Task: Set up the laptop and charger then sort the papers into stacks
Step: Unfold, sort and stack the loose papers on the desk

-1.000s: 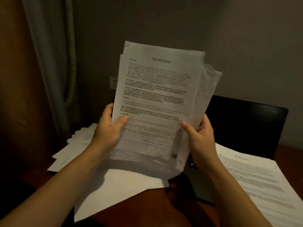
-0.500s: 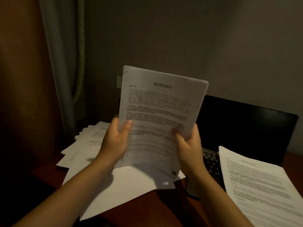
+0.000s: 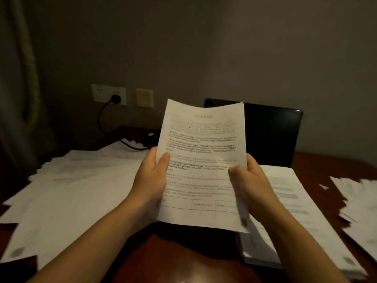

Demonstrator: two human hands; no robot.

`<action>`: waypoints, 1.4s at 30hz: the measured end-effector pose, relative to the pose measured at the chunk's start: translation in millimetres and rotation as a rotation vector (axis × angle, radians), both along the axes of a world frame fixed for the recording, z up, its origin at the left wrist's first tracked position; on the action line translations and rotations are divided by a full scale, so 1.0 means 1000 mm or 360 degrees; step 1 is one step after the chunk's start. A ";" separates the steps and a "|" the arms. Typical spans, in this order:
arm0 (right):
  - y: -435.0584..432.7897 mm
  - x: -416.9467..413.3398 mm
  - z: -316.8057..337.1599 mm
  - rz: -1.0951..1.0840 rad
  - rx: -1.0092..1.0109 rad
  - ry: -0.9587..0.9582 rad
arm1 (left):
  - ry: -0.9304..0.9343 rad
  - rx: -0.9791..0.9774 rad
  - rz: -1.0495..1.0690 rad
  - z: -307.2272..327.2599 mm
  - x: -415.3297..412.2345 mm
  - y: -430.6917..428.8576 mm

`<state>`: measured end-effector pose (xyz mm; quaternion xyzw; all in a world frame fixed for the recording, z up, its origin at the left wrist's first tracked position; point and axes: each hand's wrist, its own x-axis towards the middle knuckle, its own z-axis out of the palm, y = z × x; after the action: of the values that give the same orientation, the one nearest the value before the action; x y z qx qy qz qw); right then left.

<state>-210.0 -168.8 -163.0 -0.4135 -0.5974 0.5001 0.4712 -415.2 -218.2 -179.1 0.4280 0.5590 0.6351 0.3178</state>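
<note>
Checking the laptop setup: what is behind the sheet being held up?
The dark laptop screen stands behind the sheet, partly covered. Its keyboard cannot be seen: the sheet hides it.

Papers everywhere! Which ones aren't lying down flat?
The printed sheets held upright by the left hand and right hand; the left pile, right stack and far-right pile all lie flat.

Two hands: left hand (image 3: 152, 180), right hand (image 3: 253, 184). One held sheaf of papers (image 3: 204, 150). One laptop (image 3: 271, 135). Three paper lots: left pile (image 3: 81, 180), right pile (image 3: 295, 211), far-right pile (image 3: 359, 201). Two wall plates: white socket plate (image 3: 102, 93), yellowish plate (image 3: 144, 98). One plug (image 3: 115, 98).
</note>
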 end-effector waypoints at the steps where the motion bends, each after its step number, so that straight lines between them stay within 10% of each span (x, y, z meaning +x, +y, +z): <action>1: 0.001 0.016 -0.001 0.0024 -0.0090 0.0046 | -0.0027 -0.0047 -0.0063 -0.001 0.013 0.003; 10: 0.004 0.139 -0.022 -0.0207 -0.0449 0.0050 | 0.0582 -0.0292 -0.0305 -0.023 0.097 0.032; 20: 0.015 0.184 -0.045 -0.0568 0.0103 -0.1135 | 0.1595 -0.0430 -0.0154 -0.033 0.140 0.047; 28: 0.024 0.185 -0.044 -0.0563 0.0056 -0.1941 | 0.1836 -0.0529 -0.0052 -0.037 0.136 0.052; 42: 0.006 0.071 -0.036 -0.0221 0.0577 -0.1720 | 0.1845 -0.0549 -0.0141 -0.040 0.060 0.022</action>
<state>-139.5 -162.9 -198.6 -0.5613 -0.8010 0.0752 0.1941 -354.8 -196.2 -219.0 0.6694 0.7176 0.1849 0.0525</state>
